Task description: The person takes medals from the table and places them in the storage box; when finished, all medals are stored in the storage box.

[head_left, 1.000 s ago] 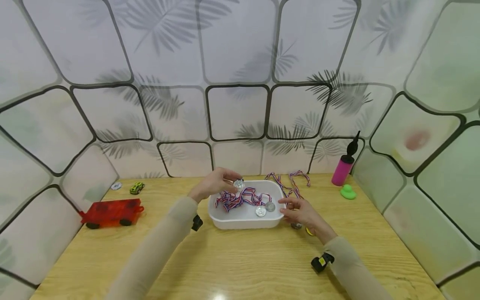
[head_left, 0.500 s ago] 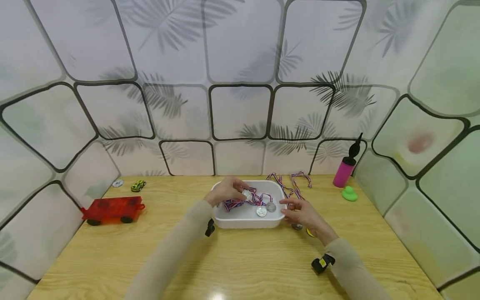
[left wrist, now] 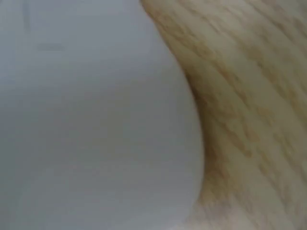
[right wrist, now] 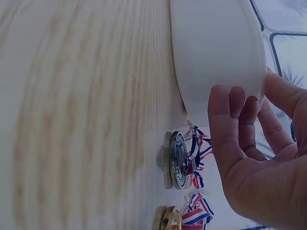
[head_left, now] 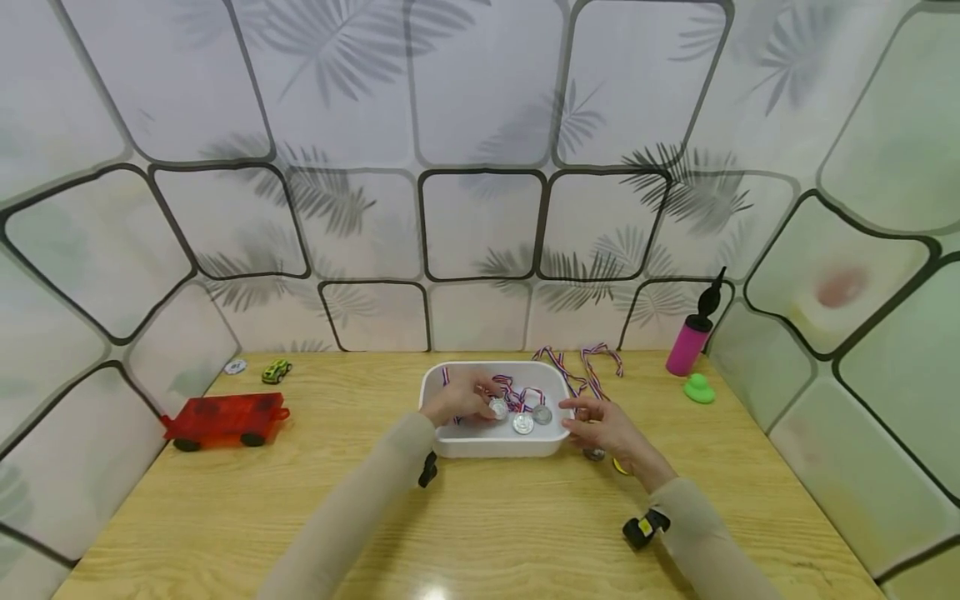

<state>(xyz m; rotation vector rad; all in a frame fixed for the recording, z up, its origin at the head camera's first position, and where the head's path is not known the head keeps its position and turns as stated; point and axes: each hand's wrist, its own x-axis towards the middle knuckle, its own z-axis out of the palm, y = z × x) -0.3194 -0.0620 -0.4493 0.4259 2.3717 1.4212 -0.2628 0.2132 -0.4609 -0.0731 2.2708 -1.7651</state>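
Observation:
A white plastic tray [head_left: 495, 448] stands mid-table, holding several silver medals on red, white and blue ribbons [head_left: 510, 396]. My left hand [head_left: 457, 400] is over its left side, fingertips and thumb pinching a silver medal [head_left: 498, 408] low inside. Two more silver medals [head_left: 522, 423] lie just right of it. My right hand [head_left: 603, 427] holds the tray's right edge; in the right wrist view its thumb is at the rim and its fingers [right wrist: 219, 103] are against the outer wall. Only the tray's wall [left wrist: 100, 120] and the tabletop show in the left wrist view, not the hand.
Outside the tray at right lie a silver medal [right wrist: 178, 160] and a gold one [right wrist: 171, 218], their ribbons [head_left: 592, 371] running back. Behind them stand a pink pump [head_left: 686, 348] and a green toy [head_left: 699, 388]. A red toy wagon [head_left: 228, 421], small car [head_left: 277, 372] and white disc [head_left: 236, 367] are left.
My left hand has moved right and down into the tray, lowering the silver medal beside the others. My right hand has stayed at the tray's edge.

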